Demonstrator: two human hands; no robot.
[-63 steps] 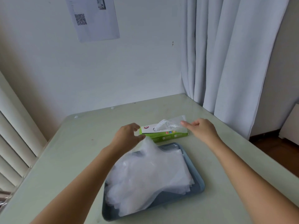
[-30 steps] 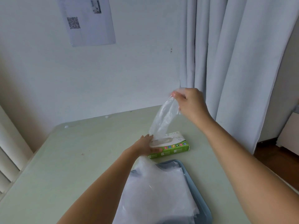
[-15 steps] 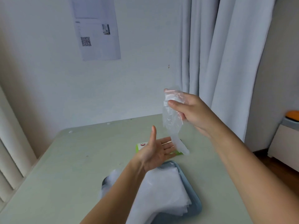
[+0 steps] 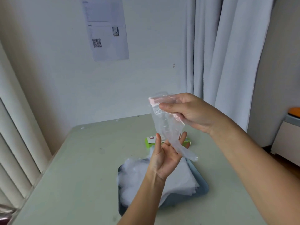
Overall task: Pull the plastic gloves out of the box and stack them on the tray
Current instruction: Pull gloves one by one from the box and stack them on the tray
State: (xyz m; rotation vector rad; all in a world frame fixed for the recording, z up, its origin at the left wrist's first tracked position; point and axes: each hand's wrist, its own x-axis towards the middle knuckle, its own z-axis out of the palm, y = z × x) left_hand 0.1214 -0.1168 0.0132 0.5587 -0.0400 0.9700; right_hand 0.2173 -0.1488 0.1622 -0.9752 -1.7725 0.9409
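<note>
Pale green table [image 4: 81, 159] is backed by white curtain [image 4: 227, 62] and taped-up paper [image 4: 107, 30]. Blue tray [image 4: 203, 190] is piled with stacked gloves [image 4: 181, 179], partly hidden by the forearm. One glove [image 4: 164, 125] is pinched aloft by right hand [image 4: 191, 111]. Since half a second ago, flat-fingered left hand [image 4: 164, 156] has been raised to touch it. Green box [image 4: 150, 141] behind is mostly covered.
</note>
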